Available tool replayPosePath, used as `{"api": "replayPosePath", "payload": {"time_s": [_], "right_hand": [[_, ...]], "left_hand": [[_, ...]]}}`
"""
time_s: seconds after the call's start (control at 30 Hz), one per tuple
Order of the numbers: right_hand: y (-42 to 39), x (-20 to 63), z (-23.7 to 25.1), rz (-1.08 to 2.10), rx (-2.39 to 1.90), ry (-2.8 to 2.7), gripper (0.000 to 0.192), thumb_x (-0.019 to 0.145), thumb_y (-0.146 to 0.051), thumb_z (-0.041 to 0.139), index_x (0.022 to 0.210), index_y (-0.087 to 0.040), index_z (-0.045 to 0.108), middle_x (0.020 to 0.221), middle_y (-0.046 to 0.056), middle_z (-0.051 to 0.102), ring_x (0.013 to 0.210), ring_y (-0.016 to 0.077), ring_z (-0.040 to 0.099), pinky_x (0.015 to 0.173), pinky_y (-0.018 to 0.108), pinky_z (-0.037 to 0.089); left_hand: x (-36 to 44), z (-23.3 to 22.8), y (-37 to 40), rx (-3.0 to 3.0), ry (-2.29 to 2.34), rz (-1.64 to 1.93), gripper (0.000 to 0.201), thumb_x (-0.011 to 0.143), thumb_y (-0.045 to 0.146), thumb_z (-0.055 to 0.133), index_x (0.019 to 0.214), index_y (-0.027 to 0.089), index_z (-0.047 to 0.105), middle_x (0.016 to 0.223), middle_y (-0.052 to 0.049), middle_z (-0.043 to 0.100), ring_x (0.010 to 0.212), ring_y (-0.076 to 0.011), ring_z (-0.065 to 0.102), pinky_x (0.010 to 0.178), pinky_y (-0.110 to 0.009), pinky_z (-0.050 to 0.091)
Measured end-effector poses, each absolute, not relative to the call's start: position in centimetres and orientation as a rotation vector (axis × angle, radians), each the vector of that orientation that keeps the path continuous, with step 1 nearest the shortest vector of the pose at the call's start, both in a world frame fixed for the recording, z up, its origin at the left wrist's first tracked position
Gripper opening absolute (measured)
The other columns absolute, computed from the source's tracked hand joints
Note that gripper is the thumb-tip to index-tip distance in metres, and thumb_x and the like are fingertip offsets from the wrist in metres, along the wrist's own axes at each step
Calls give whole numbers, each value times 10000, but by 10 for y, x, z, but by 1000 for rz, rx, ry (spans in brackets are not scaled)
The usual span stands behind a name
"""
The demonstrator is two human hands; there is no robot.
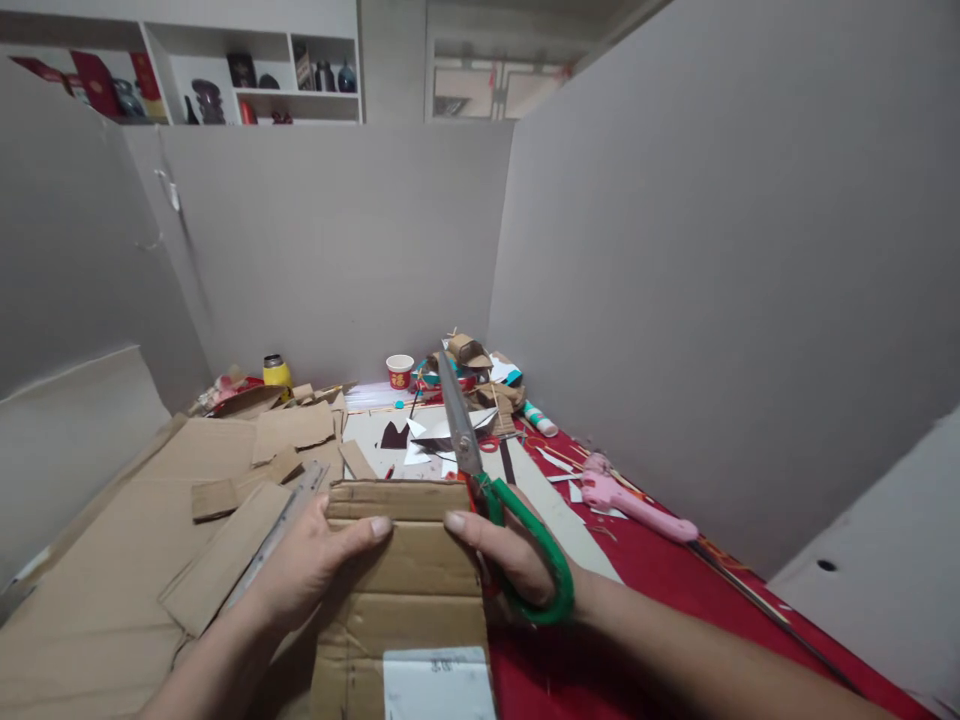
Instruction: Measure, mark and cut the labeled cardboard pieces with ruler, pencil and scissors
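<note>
Setting: I see a work table (675, 600) under a red cloth, walled in by grey partition boards (675, 250), with a white shelf unit (225, 70) of ornaments above the back board.
Right grip: the right hand (517, 560) is closed through the green handles of the scissors (487, 480), thumb stretched forward onto the cardboard; the blades lie together and point up and away from me.
Left grip: the left hand (307, 565) lies flat on the cardboard piece (409, 580), fingers spread, thumb pressing its upper part (no pinch, just pressure); I read it as an open hand.
Cardboard piece: directly in front of me, between both hands, creased across, a white label (439, 685) on its near end.
Just left: a metal ruler (277, 535) runs under the left hand, over loose cardboard strips and a large flat sheet (97, 580).
Just right: a pink glue gun (634, 500) on the red cloth, well apart from the scissors.
Far edge: a red paper cup (400, 371), a yellow container (276, 371), a glue stick (540, 418), white paper offcuts (435, 435), a small cardboard model (469, 352).
</note>
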State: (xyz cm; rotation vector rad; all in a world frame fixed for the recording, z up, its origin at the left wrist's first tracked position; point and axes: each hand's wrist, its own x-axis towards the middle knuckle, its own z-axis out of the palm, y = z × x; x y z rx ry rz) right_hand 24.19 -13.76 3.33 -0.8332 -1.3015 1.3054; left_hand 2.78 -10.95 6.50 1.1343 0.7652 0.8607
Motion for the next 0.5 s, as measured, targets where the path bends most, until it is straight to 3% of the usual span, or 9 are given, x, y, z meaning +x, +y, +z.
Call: {"api": "replayPosePath", "payload": {"time_s": [0.1,0.23,0.33,0.43,0.5], "right_hand": [[-139,243,36,1284,-804,-1379,404,810,-440,713,1095,-153,713,954,107,738,916,286,682,868,427,528],[-137,241,34,1365,-754,-1337,414,807,-442,717,1097,-146,708,851,81,729,814,254,683,814,402,542],[-136,240,30,1377,-771,-1299,392,800,-480,714,1004,-146,718,578,-1,625,546,169,598,632,318,536],[-134,240,25,1327,-856,-1309,409,779,-554,701,837,-150,697,418,-56,476,360,101,419,403,229,379],[-132,241,23,1285,-889,-1328,431,768,-583,693,758,-154,659,401,-59,457,340,90,385,358,211,296]], "left_hand": [[29,65,-111,1116,747,832,524,677,350,849,1139,170,678,1046,-140,770,893,-293,741,835,-401,568],[29,67,-110,1130,769,812,490,685,334,840,1116,154,692,1017,-138,776,859,-298,746,815,-405,579],[28,67,-110,1132,773,803,456,687,329,835,1092,163,706,1026,-130,775,869,-296,744,803,-401,583],[29,68,-110,1125,776,819,458,665,317,847,1075,162,717,1038,-130,772,910,-301,736,789,-382,586],[28,68,-108,1123,778,821,464,666,326,846,1078,156,720,1030,-134,773,916,-307,735,774,-374,589]]}}
